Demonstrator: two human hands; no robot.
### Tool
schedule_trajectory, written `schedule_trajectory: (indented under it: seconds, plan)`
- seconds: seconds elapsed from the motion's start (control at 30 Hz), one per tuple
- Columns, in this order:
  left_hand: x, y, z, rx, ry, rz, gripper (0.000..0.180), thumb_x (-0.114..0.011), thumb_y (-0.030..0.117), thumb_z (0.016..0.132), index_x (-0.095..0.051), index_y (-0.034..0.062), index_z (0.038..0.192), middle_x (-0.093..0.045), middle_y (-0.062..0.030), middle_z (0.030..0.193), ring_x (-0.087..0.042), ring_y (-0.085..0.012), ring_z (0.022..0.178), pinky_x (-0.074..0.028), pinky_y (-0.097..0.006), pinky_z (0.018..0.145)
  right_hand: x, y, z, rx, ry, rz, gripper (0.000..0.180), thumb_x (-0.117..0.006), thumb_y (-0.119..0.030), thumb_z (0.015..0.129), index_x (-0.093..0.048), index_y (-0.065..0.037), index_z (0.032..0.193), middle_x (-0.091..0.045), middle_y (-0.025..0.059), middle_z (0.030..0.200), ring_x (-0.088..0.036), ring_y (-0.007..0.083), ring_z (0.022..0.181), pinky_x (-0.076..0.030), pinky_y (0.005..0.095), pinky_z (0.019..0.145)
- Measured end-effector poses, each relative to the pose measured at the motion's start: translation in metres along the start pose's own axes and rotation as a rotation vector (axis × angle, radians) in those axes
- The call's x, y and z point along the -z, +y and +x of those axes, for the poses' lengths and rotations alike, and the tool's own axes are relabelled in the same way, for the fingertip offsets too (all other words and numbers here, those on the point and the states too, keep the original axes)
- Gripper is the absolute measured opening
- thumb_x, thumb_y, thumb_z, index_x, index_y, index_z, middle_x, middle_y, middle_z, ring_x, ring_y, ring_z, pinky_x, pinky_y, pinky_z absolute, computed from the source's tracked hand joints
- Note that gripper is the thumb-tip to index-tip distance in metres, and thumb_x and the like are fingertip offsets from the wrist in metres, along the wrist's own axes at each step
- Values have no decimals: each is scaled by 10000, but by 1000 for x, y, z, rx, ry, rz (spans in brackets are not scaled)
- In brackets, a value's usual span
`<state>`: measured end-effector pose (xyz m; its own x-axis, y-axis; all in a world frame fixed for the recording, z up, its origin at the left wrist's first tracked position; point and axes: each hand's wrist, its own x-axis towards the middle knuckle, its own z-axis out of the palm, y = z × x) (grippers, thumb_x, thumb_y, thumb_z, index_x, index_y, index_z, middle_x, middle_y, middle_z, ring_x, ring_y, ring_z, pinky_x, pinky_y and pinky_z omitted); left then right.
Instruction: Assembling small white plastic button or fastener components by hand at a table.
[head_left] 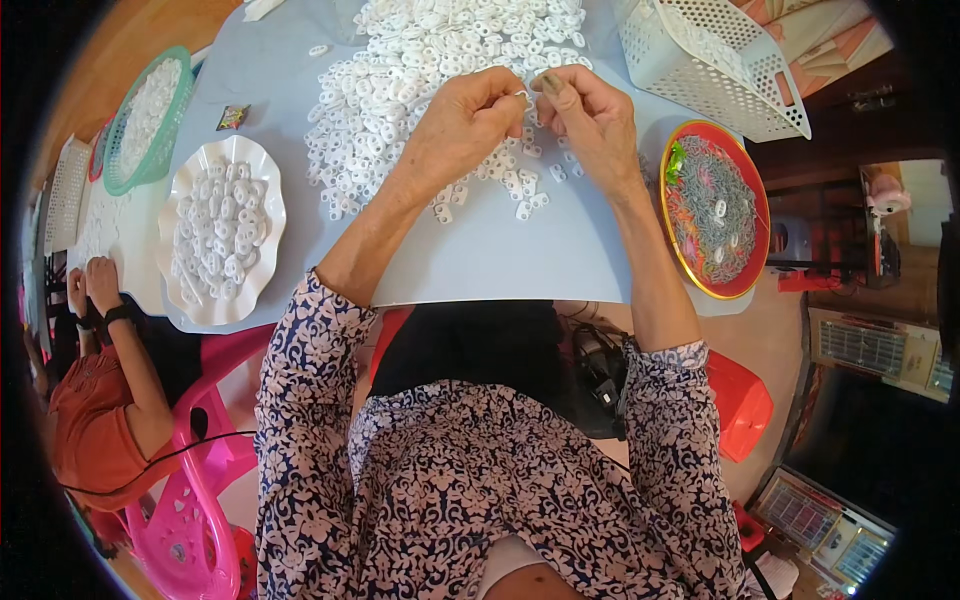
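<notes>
My left hand (465, 125) and my right hand (592, 120) are raised above the table's middle, fingertips almost meeting. The left thumb and forefinger pinch a small white plastic piece (522, 94), mostly hidden by the fingers. My right hand's fingers are pressed together too, thumb on top; what lies in them is too small to make out. Under and beyond both hands spreads a large heap of small white plastic pieces (365, 130) with holes. To the right stands a red dish (762, 195) of small grey bits, with a few white pieces on top.
A white scalloped plate (273, 190) of finished-looking white pieces stands left, near a small wrapped packet (232, 117). A white perforated basket (770, 105) is at the back right. Farther left are a green basket (113, 165) and another person's hands (97, 283) at a table.
</notes>
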<state>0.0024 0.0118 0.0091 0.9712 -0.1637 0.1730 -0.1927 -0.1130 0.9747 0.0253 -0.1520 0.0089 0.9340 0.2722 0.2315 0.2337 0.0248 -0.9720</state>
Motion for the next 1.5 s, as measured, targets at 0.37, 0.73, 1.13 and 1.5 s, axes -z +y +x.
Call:
schedule_trajectory:
  seconds: [0.37, 0.73, 1.13, 1.5]
  plan:
    - [-2, 7, -3, 3, -33, 132, 161, -521, 152, 891, -575, 22, 814, -563, 8, 692, -495, -68, 670, -413, -220, 632, -1, -2, -1, 34, 39, -217, 151, -604, -143, 884, -608, -17, 802, -552, -28, 622, -456, 36, 572, -371, 200, 514]
    - [1, 4, 2, 10, 23, 40, 194, -519, 156, 893, -626, -5, 869, -602, -18, 653, -494, -73, 595, -397, -239, 541, 0, 8, 4, 79, -13, -33, 122, -635, -122, 868, -637, -1, 850, -576, -38, 687, -461, 37, 600, -380, 194, 533]
    - [12, 0, 7, -266, 240, 415, 102, -532, 61, 845, -606, 8, 892, -607, -131, 722, -580, -215, 698, -458, -316, 653, 8, -4, 10, -91, 284, 265, 119, -599, -103, 864, -595, 15, 844, -660, 97, 777, -627, 116, 638, -515, 238, 603]
    - [9, -1, -1, -375, -70, 912, 190, -633, 27, 752, -621, 22, 941, -492, -130, 847, -470, -302, 911, -421, -376, 800, 9, 3, 10, -94, 185, 129, 117, -644, -95, 843, -658, 14, 885, -588, 13, 702, -513, 69, 611, -460, 224, 611]
